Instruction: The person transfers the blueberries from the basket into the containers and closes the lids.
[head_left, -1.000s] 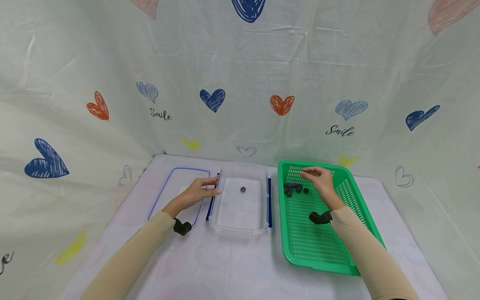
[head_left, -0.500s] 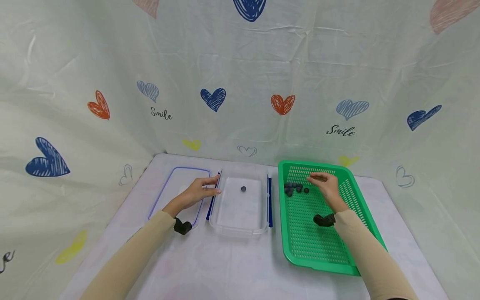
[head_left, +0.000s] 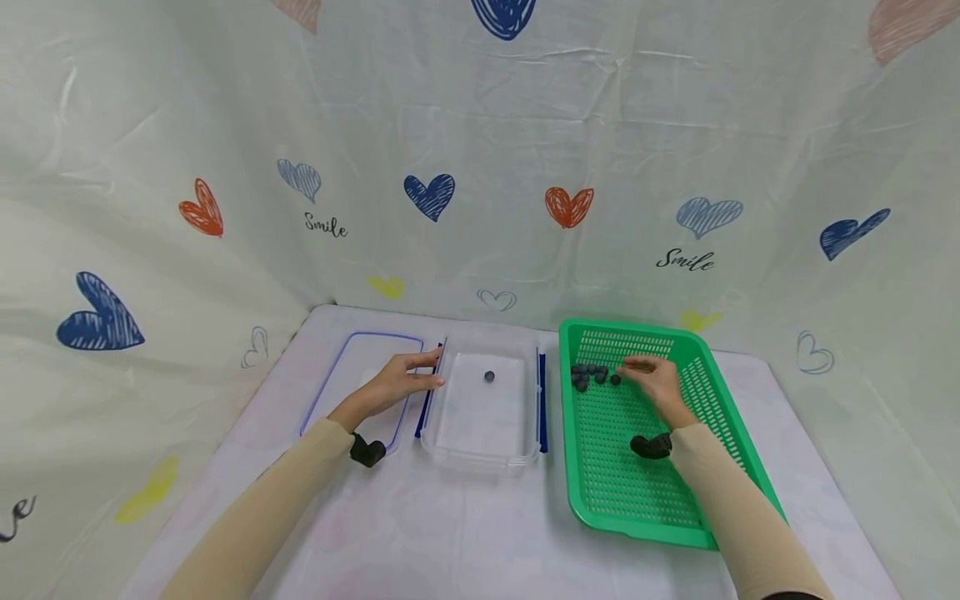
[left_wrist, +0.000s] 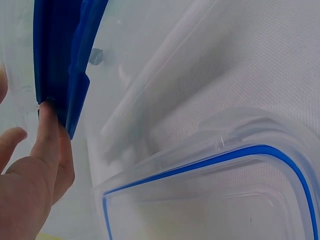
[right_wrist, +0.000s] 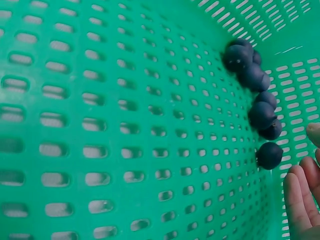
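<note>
My left hand [head_left: 397, 381] is at the left side of a clear plastic box [head_left: 480, 454], its fingers spread along that wall. In the left wrist view, a fingertip touches the end of the box's blue latch flap [left_wrist: 57, 60]. A single blueberry [head_left: 489, 377] lies inside the box. Over the far part of a green basket [head_left: 573, 492] is my right hand [head_left: 654, 382], beside several blueberries [head_left: 581, 386]. The right wrist view shows thumb and fingers apart near the closest blueberry [right_wrist: 270, 156], nothing between them.
A clear lid [head_left: 330, 379] with a blue seal lies left of the box, partly under my left forearm. A second blue latch [head_left: 543, 408] hangs on the box's right side, near the basket. Behind the table [head_left: 450, 533] hangs a heart-printed sheet [head_left: 480, 133].
My right hand has shifted slightly right and come down closer to the blueberries in the basket. The left hand stays at the box, and the blueberries keep their places.
</note>
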